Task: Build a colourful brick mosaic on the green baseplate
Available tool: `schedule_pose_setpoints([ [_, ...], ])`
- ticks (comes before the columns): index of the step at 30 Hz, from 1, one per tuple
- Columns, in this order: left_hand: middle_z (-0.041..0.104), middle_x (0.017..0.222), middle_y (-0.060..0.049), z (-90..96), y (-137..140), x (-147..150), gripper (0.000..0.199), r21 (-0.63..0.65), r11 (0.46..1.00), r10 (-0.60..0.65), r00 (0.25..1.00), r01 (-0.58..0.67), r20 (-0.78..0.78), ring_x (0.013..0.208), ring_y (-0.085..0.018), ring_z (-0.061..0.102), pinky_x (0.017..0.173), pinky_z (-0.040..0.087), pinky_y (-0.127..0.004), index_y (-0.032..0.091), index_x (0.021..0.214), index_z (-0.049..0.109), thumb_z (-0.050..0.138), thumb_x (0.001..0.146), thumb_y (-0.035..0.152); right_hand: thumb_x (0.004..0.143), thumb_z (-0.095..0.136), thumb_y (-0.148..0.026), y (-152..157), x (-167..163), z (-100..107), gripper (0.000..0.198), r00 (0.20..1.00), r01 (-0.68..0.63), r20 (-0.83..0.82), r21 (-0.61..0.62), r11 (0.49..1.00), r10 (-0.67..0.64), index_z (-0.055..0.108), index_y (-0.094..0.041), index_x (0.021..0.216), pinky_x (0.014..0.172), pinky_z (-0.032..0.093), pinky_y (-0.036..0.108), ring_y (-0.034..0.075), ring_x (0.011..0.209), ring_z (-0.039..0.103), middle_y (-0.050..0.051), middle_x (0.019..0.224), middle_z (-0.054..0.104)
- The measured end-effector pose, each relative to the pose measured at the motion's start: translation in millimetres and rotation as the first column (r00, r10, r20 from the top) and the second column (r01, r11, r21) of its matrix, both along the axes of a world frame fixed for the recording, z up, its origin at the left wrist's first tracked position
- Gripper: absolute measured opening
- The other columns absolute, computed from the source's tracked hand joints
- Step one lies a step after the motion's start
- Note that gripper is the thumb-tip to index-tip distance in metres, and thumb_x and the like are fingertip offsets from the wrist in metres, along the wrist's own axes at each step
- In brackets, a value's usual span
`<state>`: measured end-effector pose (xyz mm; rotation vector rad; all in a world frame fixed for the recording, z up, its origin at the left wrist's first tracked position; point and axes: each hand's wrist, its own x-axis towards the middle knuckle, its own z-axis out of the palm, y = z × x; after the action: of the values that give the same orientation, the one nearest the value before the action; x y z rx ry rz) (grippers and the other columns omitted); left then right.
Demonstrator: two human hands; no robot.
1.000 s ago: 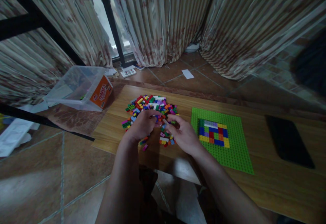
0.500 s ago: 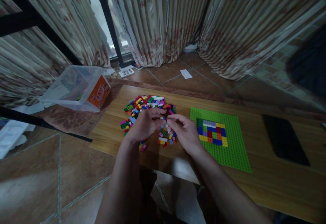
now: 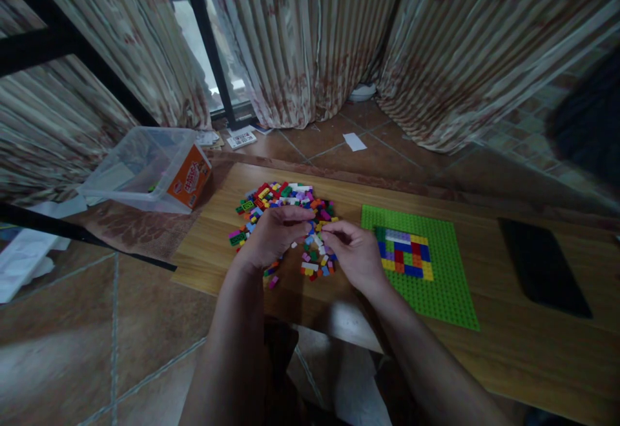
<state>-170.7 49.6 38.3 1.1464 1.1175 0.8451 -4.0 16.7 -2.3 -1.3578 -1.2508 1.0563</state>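
"Where are the hands?"
"Over a pile of loose bricks [image 3: 293,195] on a wooden desk [image 3: 484,264]. The left hand [image 3: 278,235] curves, thumb and fingers narrowly apart; the right hand [image 3: 358,255] is pinched narrow. Whether either holds a brick cannot be told."
"What could go wrong?"
"A small brick could slip free and be lost among look-alikes. A pink brick [image 3: 274,282] near the desk's front edge might be knocked off by the left forearm."
"What else is around?"
"A green baseplate [image 3: 450,284] bearing a multicoloured brick panel [image 3: 407,253]; the right hand overlaps its left edge in view. Farther right lies a black slab [image 3: 542,268]; left, a clear box [image 3: 140,155]."
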Motion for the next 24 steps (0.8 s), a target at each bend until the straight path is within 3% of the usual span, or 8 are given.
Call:
schedule_pose_setpoints([
  [3,0.074,0.084,-0.004,-2.3,1,1,0.029,0.027,1.0,0.0,0.999,0.001,-0.048,0.069,-0.012,0.062,0.064,0.048,-0.023,0.012,0.092,0.073,0.079,0.068,0.027,0.08,0.062,-0.028,-3,-1,-2,0.014,0.965,-0.051,0.26,0.088,0.995,0.027,0.073,-0.021,0.085,0.068,0.049,0.03,0.017,0.07,0.065,0.003,0.08,0.072],
  [5,0.074,0.085,-0.005,-4.6,2,1,0.032,0.032,0.999,-0.018,0.998,0.019,-0.052,0.07,-0.013,0.063,0.065,0.049,-0.024,0.012,0.095,0.072,0.079,0.068,0.027,0.082,0.06,-0.029,-4,-2,0,0.018,0.957,-0.054,0.287,0.09,0.994,0.026,0.073,-0.021,0.092,0.069,0.049,0.031,0.018,0.072,0.066,0.004,0.083,0.072],
  [8,0.074,0.088,-0.007,-8.1,3,2,0.037,0.049,0.998,-0.031,0.998,0.034,-0.058,0.072,-0.014,0.064,0.066,0.05,-0.025,0.011,0.099,0.071,0.081,0.067,0.027,0.086,0.058,-0.038,-4,-3,3,0.025,0.993,-0.037,0.115,0.013,0.999,0.035,0.071,-0.02,0.098,0.062,0.05,0.029,0.018,0.067,0.065,0.003,0.076,0.071],
  [12,0.073,0.088,-0.006,-8.9,2,6,0.045,0.08,0.993,-0.082,0.996,0.085,-0.031,0.072,-0.014,0.064,0.066,0.05,-0.025,0.011,0.102,0.068,0.085,0.063,0.028,0.08,0.066,-0.047,-1,-3,8,0.028,0.986,-0.064,-0.158,-0.095,0.993,0.049,0.067,-0.019,0.083,0.046,0.043,0.024,0.013,0.051,0.055,-0.002,0.059,0.061],
  [16,0.071,0.08,-0.004,-2.8,-1,14,0.037,0.096,0.99,-0.1,0.995,0.101,-0.018,0.068,-0.013,0.063,0.063,0.049,-0.023,0.012,0.095,0.067,0.083,0.065,0.026,0.074,0.072,-0.048,-1,-2,13,0.03,0.964,-0.069,-0.264,-0.11,0.992,0.037,0.065,-0.019,0.072,0.04,0.035,0.022,0.009,0.042,0.044,-0.005,0.051,0.054],
  [19,0.07,0.078,-0.003,1.9,-3,17,0.026,0.1,0.989,-0.108,0.994,0.107,0.005,0.067,-0.012,0.062,0.062,0.048,-0.022,0.011,0.087,0.067,0.079,0.068,0.025,0.068,0.077,-0.047,-2,-2,15,0.03,0.926,-0.04,-0.376,-0.131,0.991,-0.012,0.065,-0.019,0.068,0.041,0.035,0.021,0.008,0.043,0.045,-0.005,0.05,0.055],
  [24,0.071,0.08,-0.003,-0.3,-2,16,0.028,0.09,0.992,-0.093,0.996,0.092,0.005,0.067,-0.012,0.062,0.064,0.049,-0.024,0.012,0.089,0.069,0.079,0.067,0.027,0.06,0.083,-0.047,-3,-6,13,0.034,0.862,-0.008,-0.496,-0.215,0.977,-0.102,0.067,-0.019,0.068,0.042,0.039,0.022,0.009,0.045,0.049,-0.004,0.052,0.059],
])
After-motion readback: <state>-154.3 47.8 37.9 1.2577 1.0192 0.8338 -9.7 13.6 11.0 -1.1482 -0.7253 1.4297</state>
